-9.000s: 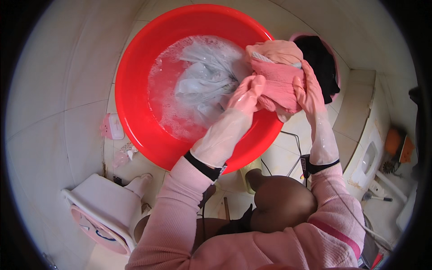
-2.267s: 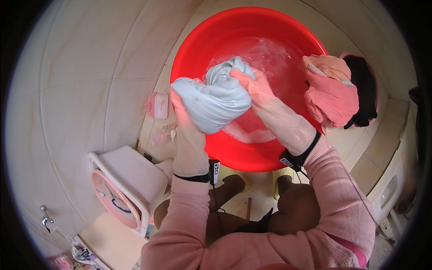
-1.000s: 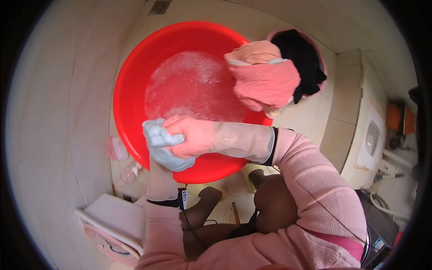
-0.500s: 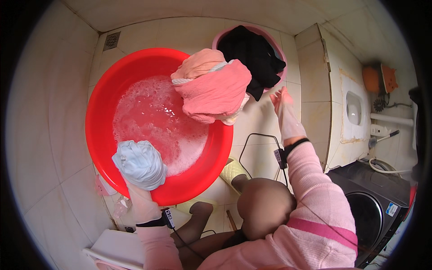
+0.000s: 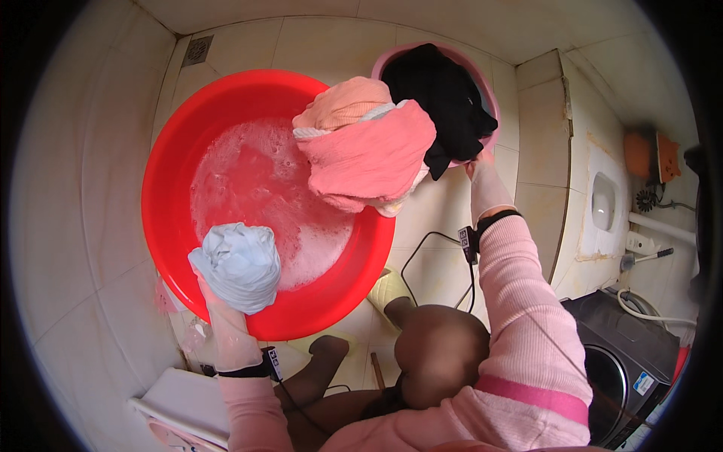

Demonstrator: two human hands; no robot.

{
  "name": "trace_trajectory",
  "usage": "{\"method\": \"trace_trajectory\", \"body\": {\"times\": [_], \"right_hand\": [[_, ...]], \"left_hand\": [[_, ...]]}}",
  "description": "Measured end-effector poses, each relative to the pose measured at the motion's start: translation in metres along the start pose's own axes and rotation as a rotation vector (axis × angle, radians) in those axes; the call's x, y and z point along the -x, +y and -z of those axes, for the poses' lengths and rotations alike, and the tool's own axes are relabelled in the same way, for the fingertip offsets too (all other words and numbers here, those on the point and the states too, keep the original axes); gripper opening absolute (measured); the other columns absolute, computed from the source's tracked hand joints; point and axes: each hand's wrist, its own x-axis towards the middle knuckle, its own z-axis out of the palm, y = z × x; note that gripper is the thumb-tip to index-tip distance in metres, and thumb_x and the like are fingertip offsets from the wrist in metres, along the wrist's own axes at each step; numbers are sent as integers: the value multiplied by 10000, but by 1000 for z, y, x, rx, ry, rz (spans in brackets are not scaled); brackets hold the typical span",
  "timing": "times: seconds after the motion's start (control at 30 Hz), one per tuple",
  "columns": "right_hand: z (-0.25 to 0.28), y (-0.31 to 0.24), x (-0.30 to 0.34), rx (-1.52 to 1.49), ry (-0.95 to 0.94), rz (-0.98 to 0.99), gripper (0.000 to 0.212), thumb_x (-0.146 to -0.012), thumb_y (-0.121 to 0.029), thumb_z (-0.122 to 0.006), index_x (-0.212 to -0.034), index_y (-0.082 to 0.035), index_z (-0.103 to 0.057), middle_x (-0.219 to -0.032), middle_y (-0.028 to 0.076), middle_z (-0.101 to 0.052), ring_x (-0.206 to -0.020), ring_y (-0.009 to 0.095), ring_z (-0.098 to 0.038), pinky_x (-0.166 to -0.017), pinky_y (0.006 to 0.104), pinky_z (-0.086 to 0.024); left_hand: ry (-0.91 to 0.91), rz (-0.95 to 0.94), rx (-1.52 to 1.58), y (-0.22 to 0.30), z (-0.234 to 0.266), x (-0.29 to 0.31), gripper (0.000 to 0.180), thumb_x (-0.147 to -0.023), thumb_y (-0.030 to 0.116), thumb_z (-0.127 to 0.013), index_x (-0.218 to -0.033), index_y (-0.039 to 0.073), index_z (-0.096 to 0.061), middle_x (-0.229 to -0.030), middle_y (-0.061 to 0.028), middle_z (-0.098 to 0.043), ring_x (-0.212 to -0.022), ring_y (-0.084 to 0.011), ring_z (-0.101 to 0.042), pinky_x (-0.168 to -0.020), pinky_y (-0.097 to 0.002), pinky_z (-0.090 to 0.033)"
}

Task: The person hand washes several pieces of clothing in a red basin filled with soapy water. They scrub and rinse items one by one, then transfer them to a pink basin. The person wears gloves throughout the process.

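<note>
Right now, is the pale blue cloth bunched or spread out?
Bunched up: the pale blue cloth forms a compact, rounded, creased bundle.

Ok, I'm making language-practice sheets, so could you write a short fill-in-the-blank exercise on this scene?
1. The cloth bundle in the left hand is ____ in colour.
2. The right hand is at the rim of a small basin; the garment in it is coloured ____.
3. Sudsy water lies in the large tub, whose colour is ____.

Missing words: light blue; black; red.

Pale blue cloth [image 5: 239, 267] is bunched above the red tub [image 5: 167, 181], black clothing [image 5: 437, 94] heaped in a pink basin [image 5: 490, 105].
</note>
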Motion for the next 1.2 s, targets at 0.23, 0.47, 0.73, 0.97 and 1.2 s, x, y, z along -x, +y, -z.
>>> {"method": "trace_trajectory", "body": {"times": [0.23,0.47,0.73,0.97,1.2], "right_hand": [[68,-50,67,9,196,119,307,-778,1,-632,-1084,-7,-598,-942,159,-671,-805,307,-681,-645,481,-566],[101,-147,185,415,349,258,238,-713,107,-539,-923,12,-600,-703,88,-614,-579,192,-585,-477,310,-435],[135,-187,289,412,396,207,124,-784,64,-503,-829,-27,-573,-619,46,-536,-506,156,-496,-454,272,-376],[137,-235,353,492,253,209,95,-884,-45,-482,-870,-85,-567,-641,-6,-513,-528,140,-476,-477,283,-376],[12,-286,406,969,-52,434,110,-757,14,-528,-840,-15,-594,-628,26,-534,-452,143,-462,-384,274,-334]], "left_hand": [[-180,-33,128,4,32,0,288,-952,378,-456,-994,110,-553,-1020,-65,-542,-1040,-213,-504,-987,-327,-382],[-285,62,272,2,31,3,632,-969,540,-435,-1386,70,-500,-1418,-121,-520,-1302,-330,-483,-1137,-467,-351],[1,-45,161,4,12,19,599,-1002,541,-398,-1381,86,-484,-1420,-116,-510,-1321,-297,-475,-1117,-468,-382],[209,-294,141,56,-11,29,535,-1009,523,-440,-1333,109,-540,-1367,-32,-565,-1261,-195,-524,-1080,-372,-419],[307,-524,225,122,15,11,615,-928,572,-577,-1264,58,-608,-1262,-55,-633,-1133,-198,-589,-998,-347,-469]]}}
